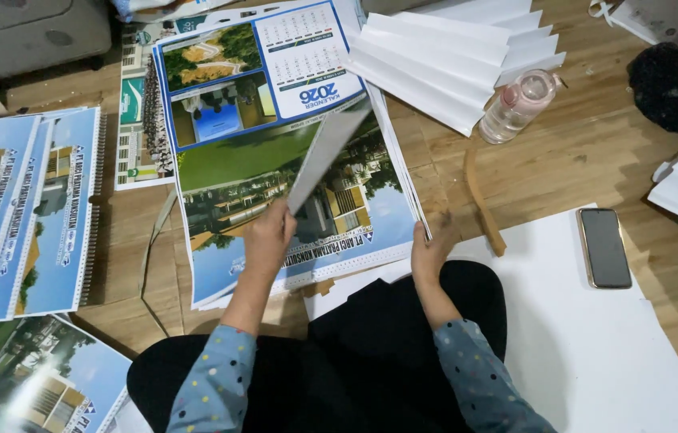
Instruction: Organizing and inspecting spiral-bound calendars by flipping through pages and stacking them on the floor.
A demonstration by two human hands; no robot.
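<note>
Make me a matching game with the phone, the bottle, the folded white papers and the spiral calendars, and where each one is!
Things:
1. phone
2. clear bottle
3. folded white papers
4. spiral-bound calendars

Places:
A. far left, stacked overlapping on the floor
B. lying on the wood floor, next to the folded white papers
C. on the big white sheet, screen dark
D. top middle, fanned out

Pairs: 1-C, 2-B, 3-D, 4-A

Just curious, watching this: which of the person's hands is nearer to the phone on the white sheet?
Right. The right hand grips the calendar stack's right edge, closest to the phone. The left hand lifts a sheet mid-stack, farther away.
</note>
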